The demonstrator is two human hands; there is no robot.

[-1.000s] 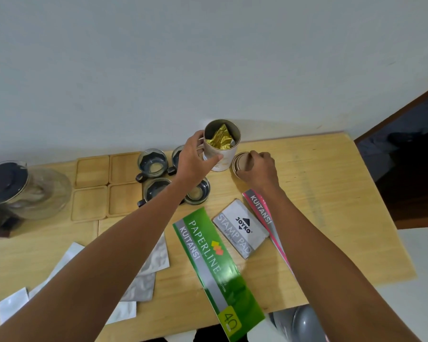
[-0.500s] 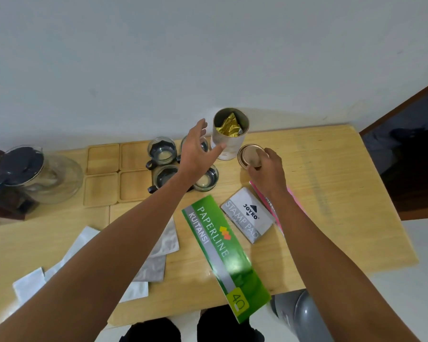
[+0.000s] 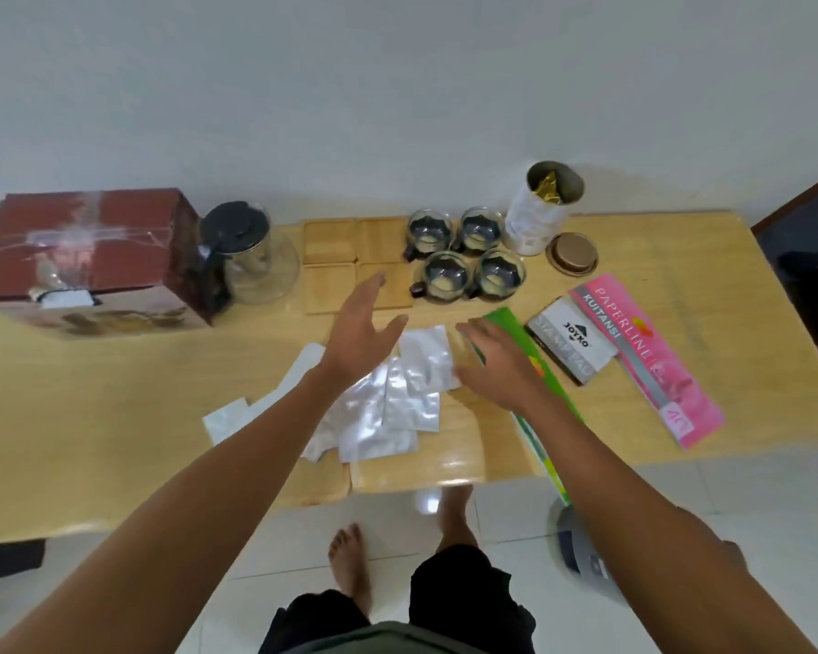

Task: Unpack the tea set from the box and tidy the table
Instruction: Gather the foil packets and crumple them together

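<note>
Several silver foil packets (image 3: 397,398) lie heaped at the front of the wooden table (image 3: 91,417). My left hand (image 3: 362,335) hovers open just above their far left edge. My right hand (image 3: 497,358) hangs open at their right edge, over a green receipt book (image 3: 539,417). Several glass cups (image 3: 464,254) stand at the back beside several wooden coasters (image 3: 345,257). A glass teapot (image 3: 251,254) with a black lid stands left of the coasters. A dark red box (image 3: 86,247) sits at the far left. The open tin (image 3: 541,210) holds gold foil, its lid (image 3: 572,253) beside it.
A stamp pad box (image 3: 570,346) and a pink receipt book (image 3: 648,356) lie at the right. The table's front edge runs just below the packets, with white floor tiles and my bare feet (image 3: 350,564) beneath. A grey object (image 3: 586,549) stands on the floor at the right.
Both hands have left the tin and its lid and drawn back toward me, over the foil packets. The view has swung left and down, bringing the red box into sight.
</note>
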